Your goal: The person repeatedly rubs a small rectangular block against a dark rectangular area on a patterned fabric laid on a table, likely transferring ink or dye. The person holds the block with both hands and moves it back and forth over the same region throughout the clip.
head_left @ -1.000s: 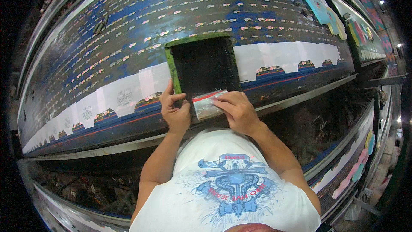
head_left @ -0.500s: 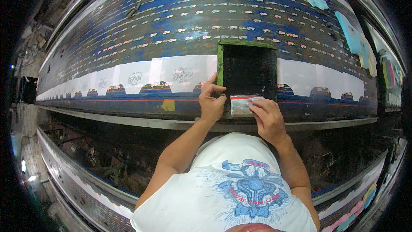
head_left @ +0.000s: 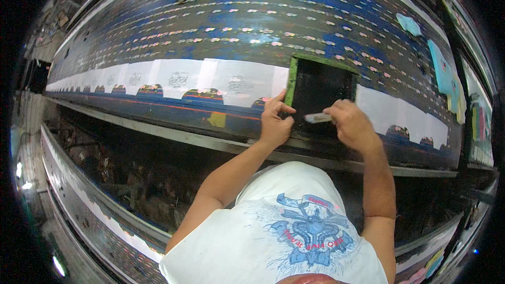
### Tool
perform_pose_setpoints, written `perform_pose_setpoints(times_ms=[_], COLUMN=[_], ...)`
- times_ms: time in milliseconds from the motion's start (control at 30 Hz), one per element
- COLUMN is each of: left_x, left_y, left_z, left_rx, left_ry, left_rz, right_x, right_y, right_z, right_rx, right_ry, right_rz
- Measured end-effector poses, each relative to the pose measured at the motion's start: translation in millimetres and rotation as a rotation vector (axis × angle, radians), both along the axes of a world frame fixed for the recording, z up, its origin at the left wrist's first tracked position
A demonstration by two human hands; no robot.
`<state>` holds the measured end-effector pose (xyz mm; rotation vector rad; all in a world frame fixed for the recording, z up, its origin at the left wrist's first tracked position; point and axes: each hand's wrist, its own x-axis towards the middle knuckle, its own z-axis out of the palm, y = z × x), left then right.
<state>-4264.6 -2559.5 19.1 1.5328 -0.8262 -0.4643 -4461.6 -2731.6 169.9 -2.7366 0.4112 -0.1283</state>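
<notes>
- Along the left side of the green-edged frame (head_left: 292, 80): left hand (head_left: 277, 122), fingers partly curled, grip unclear.
- Over its lower part: right hand (head_left: 349, 123), pinching a pale flat tool (head_left: 317, 118).

Green-edged black screen (head_left: 322, 87); white panels (head_left: 255, 71); blue-streaked table (head_left: 215, 8)

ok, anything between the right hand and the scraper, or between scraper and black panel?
Nothing visible. The right hand grips the scraper directly; the scraper is over the panel, contact unclear. The left hand is off to the left, at the frame's edge.
</notes>
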Motion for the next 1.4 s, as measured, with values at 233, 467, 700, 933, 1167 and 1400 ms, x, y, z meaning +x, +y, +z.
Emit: perform_pose_setpoints(times_ms=[233,467,700,933,1167,1400], left_x=[-3,-1,-2,-4,1,-70], left_y=[-2,-1,0,-1,-2,-38], left_z=[-2,-2,4,9,6,23], left_rx=[-0.034,-0.043,-0.056,-0.032,-0.017,-0.139], left_ry=[-0.006,-0.062,-0.035,-0.042,-0.082,-0.1], left_rz=[-0.011,-0.007,-0.012,-0.003,-0.039,-0.04], right_x=[58,53,15,-11,-38,-118], right_y=[-71,-48,41,93,81,52], right_z=[-18,-28,-20,-23,-29,-46], right_rx=[-0.104,-0.111,-0.097,-0.069,0.005,0.0], right_ry=[-0.107,-0.059,-0.03,-0.06,-0.228,-0.317], right_rz=[-0.136,-0.162,-0.168,-0.209,-0.193,-0.277])
